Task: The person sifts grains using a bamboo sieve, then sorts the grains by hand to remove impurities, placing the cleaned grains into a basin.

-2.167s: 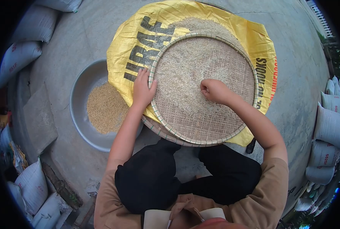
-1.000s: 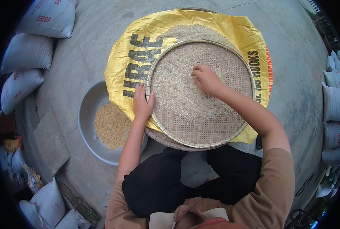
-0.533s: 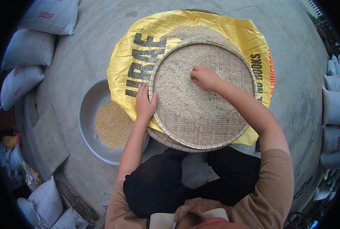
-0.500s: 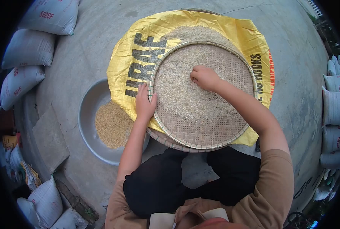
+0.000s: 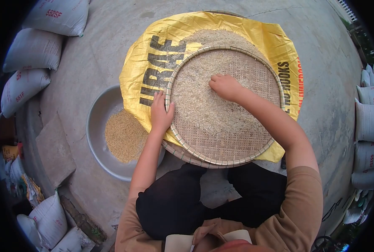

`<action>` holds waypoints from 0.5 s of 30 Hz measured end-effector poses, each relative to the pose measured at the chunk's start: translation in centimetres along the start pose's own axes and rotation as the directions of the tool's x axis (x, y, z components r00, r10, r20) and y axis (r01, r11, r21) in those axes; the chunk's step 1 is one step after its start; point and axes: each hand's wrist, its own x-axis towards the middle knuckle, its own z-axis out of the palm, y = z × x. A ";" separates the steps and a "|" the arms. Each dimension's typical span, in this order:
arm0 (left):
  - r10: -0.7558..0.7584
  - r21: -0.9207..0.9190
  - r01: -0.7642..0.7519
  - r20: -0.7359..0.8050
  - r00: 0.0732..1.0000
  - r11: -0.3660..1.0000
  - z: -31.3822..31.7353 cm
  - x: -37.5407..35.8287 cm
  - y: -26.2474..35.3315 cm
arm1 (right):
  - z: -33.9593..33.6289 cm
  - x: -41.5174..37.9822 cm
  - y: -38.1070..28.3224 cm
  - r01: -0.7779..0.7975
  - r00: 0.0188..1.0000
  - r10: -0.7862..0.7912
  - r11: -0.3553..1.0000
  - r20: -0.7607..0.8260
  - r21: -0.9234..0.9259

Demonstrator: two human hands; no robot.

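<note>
A round woven bamboo winnowing tray point(image 5: 233, 145) lies in front of me, with husked-looking pale grain point(image 5: 204, 111) spread over its middle and left. My left hand point(image 5: 161, 115) holds the tray's left rim, thumb on the inner side and fingers along the outside. Over the grain near the tray's centre is my right hand point(image 5: 225, 87), its fingertips pinched together and touching the grain. What lies between those fingertips is too small to make out. Under the tray a yellow printed sack point(image 5: 132, 80) is spread, with more grain point(image 5: 220, 37) heaped beyond the far rim.
Left of the tray, a grey metal basin point(image 5: 96, 122), partly under the sack, holds golden grain point(image 5: 124, 136). Another woven tray point(image 5: 183, 155) shows beneath the sack. White filled sacks point(image 5: 38, 50) are stacked at left, others point(image 5: 367, 122) at right. The floor is concrete point(image 5: 325, 109).
My right hand has shifted very slightly over the grain, fingers still pinched. My left hand stays on the rim. The whole view has moved a little.
</note>
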 end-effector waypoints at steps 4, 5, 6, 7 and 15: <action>-0.001 0.006 0.001 -0.001 1.000 1.000 0.0 0.0 0.1 | -2.9 1.0 -1.3 -0.059 0.998 0.055 0.892 0.022 0.448; -0.004 0.005 0.004 0.000 1.000 1.000 -0.1 0.1 0.2 | -4.6 1.5 -2.4 -0.067 0.997 0.066 0.580 0.035 0.812; 0.000 0.010 0.000 0.009 1.000 1.000 -0.1 0.2 0.2 | -7.3 1.6 -3.8 -0.031 1.000 0.006 0.328 0.030 0.944; 0.003 0.016 -0.003 0.019 1.000 1.000 -0.2 0.0 0.1 | -9.4 1.4 -5.0 -0.007 0.999 -0.050 0.044 0.009 0.999; -0.007 -0.031 0.007 -0.014 1.000 0.999 -0.3 0.0 0.3 | -2.4 -0.6 -0.7 -0.211 0.969 0.239 0.685 0.058 0.697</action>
